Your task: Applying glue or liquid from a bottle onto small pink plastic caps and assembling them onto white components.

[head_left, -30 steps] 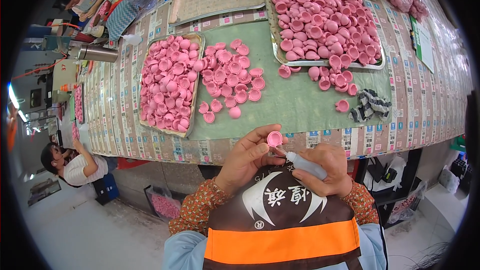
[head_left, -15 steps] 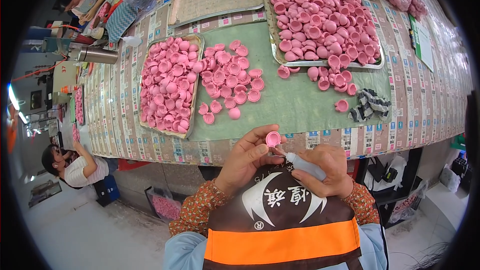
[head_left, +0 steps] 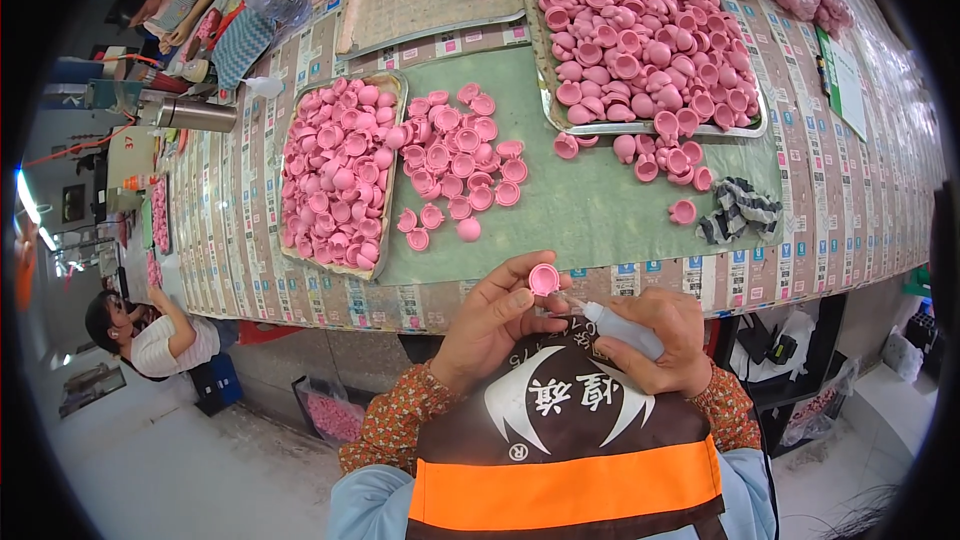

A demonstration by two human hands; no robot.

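Note:
Between the thumb and fingers of my left hand (head_left: 492, 318) is a small pink plastic cup-shaped piece (head_left: 544, 280), its hollow side facing up. My right hand (head_left: 665, 338) is wrapped round a translucent squeeze bottle (head_left: 625, 328). The bottle's thin nozzle points left toward the pink piece, a little apart from it. Both hands are just off the table's near edge, above my dark apron (head_left: 590, 445). Ahead of them, loose pink pieces (head_left: 462, 162) lie on a green cloth (head_left: 540, 205).
A heaped tray of pink pieces (head_left: 390, 202) stands left, another tray (head_left: 765, 120) far right. A third tray (head_left: 430, 0) at the back holds one piece. A striped rag (head_left: 740, 212) lies right. Two other people (head_left: 165, 335) work at left; a metal flask (head_left: 198, 116) lies near them.
My right hand has drawn the bottle slightly right, widening the gap between nozzle and pink piece. The left hand still holds the piece in nearly the same place.

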